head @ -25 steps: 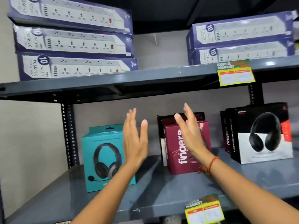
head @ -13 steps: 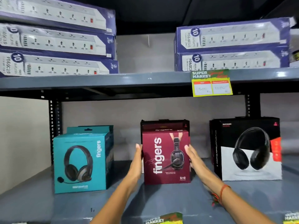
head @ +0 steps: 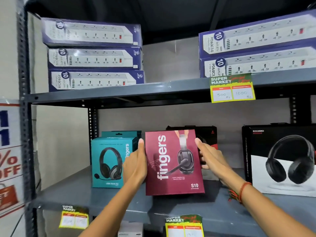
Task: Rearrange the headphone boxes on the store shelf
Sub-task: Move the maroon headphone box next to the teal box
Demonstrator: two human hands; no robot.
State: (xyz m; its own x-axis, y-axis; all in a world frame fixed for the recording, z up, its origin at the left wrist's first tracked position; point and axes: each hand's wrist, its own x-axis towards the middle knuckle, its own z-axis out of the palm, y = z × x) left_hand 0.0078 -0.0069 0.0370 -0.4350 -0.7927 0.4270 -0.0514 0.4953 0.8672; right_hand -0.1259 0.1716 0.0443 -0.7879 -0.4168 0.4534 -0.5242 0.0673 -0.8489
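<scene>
A maroon "fingers" headphone box [head: 172, 161] is held upright between my two hands, tilted slightly, near the front of the grey lower shelf [head: 102, 197]. My left hand [head: 136, 165] presses its left side, my right hand [head: 211, 159] its right side. Behind it stands a black box [head: 206, 135], mostly hidden. To the left are two teal headset boxes [head: 109, 161], one behind the other. A black-and-white Rockerz headphone box [head: 282, 159] stands at the right.
The upper shelf [head: 153, 89] carries stacks of purple power-strip boxes at the left [head: 92, 55] and right [head: 256, 47]. Yellow price tags hang from the shelf edges [head: 231, 88] [head: 184, 225]. A metal upright [head: 25, 100] and a sale poster [head: 9, 151] stand at the left.
Both hands came down from open in the air to the maroon box's sides and gripped it. The box has since come forward and looks raised off the shelf.
</scene>
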